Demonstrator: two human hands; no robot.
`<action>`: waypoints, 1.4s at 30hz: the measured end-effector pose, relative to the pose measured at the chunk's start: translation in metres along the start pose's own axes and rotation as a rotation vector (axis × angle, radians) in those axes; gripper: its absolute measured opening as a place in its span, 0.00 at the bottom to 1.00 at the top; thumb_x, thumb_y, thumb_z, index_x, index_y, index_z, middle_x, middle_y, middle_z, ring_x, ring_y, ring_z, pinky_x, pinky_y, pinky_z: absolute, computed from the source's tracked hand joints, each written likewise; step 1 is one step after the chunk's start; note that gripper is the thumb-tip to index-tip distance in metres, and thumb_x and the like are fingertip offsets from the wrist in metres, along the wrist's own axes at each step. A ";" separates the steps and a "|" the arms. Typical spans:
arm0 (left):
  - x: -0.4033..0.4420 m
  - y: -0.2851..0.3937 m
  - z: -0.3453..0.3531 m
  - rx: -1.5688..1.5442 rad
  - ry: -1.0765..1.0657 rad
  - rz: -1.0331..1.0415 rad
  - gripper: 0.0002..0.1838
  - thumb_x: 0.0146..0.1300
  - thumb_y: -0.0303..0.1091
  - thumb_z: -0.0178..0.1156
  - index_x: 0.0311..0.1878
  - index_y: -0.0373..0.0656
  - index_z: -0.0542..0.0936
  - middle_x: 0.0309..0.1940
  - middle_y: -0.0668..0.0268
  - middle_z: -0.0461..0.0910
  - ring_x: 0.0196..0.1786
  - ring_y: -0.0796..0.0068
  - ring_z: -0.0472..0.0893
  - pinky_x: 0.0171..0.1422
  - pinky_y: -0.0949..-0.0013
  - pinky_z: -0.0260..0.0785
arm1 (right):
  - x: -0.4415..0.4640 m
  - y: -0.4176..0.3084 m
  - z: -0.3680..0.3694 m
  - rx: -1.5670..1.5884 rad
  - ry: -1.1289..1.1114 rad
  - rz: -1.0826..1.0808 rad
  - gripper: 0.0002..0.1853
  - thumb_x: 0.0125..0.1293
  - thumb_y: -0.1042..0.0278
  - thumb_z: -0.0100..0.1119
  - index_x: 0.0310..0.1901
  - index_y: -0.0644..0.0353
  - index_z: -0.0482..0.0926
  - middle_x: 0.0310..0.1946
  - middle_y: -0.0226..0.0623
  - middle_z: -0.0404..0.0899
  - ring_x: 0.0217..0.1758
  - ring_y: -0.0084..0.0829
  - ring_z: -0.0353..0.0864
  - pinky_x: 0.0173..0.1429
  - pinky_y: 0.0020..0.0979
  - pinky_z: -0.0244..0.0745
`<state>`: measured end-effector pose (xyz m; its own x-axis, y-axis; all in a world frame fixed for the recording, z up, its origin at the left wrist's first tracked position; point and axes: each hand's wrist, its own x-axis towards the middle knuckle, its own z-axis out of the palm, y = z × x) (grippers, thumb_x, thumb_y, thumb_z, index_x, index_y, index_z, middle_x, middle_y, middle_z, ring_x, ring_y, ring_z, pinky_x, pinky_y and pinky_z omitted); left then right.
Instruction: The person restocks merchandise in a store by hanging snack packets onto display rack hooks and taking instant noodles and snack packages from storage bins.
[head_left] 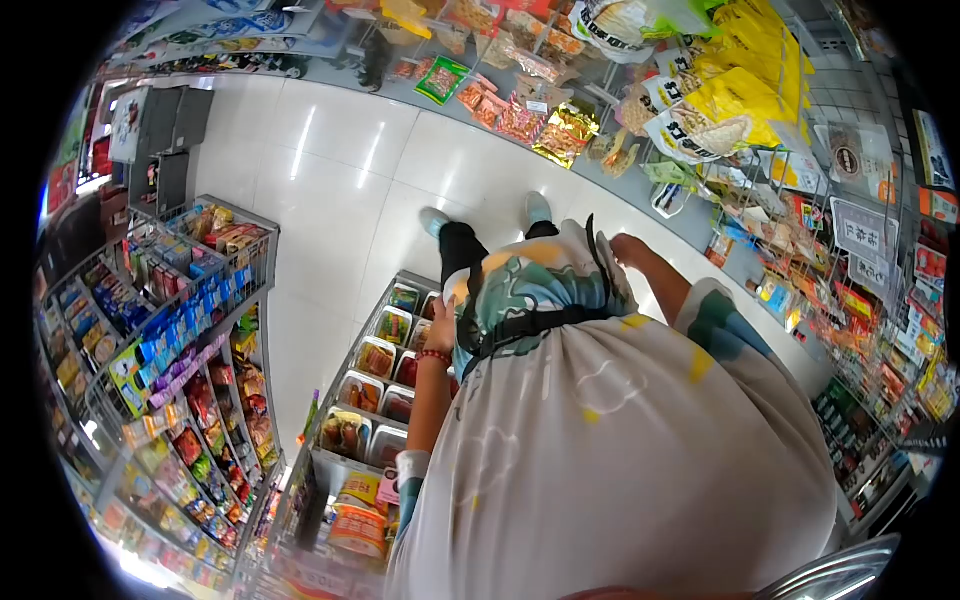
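Note:
My left hand (440,331) hangs at my side against my patterned top, with a beaded bracelet on the wrist. Its visible fingers look stretched out and hold nothing I can see. Beside it stands a rack of clear-lidded food trays (378,357), and a yellow-and-orange tub (358,516) sits nearer to me. On the other side, my right hand (630,251) hangs low by the hem of the top, close to the end of a dark strap (592,235). Its fingers are small and partly hidden, so their pose is unclear.
Snack packets lie along the low shelf (505,115) in front of me. Yellow bags (735,100) fill the racks at the right. A tiered wire stand of boxed goods (165,300) is at the left. Pale floor tiles (330,190) run between the displays.

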<state>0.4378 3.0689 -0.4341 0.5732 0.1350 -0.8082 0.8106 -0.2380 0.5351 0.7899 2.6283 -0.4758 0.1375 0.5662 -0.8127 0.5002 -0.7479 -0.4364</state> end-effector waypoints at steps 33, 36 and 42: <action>-0.035 -0.052 0.019 -0.786 0.268 -0.187 0.36 0.75 0.60 0.42 0.61 0.31 0.76 0.59 0.48 0.78 0.63 0.59 0.75 0.69 0.65 0.62 | 0.092 -0.218 -0.144 0.699 0.163 0.004 0.19 0.68 0.53 0.53 0.49 0.58 0.82 0.35 0.35 0.85 0.32 0.27 0.80 0.39 0.31 0.75; -0.026 -0.064 0.022 -0.774 0.304 -0.160 0.34 0.75 0.57 0.43 0.58 0.30 0.78 0.54 0.49 0.81 0.59 0.58 0.78 0.65 0.64 0.65 | 0.088 -0.216 -0.139 0.654 0.173 0.025 0.19 0.68 0.52 0.53 0.49 0.58 0.82 0.36 0.34 0.85 0.32 0.28 0.80 0.39 0.31 0.75; -0.029 -0.056 0.015 -0.586 0.305 -0.071 0.31 0.74 0.53 0.44 0.51 0.29 0.80 0.46 0.52 0.85 0.51 0.60 0.82 0.57 0.62 0.71 | 0.073 -0.211 -0.125 0.639 0.157 0.157 0.18 0.71 0.54 0.51 0.50 0.57 0.82 0.36 0.31 0.85 0.39 0.25 0.79 0.45 0.28 0.74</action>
<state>0.3740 3.0642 -0.4442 0.4540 0.4180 -0.7868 0.7298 0.3321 0.5976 0.8008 2.8711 -0.3948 0.3139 0.4417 -0.8405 -0.1330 -0.8560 -0.4995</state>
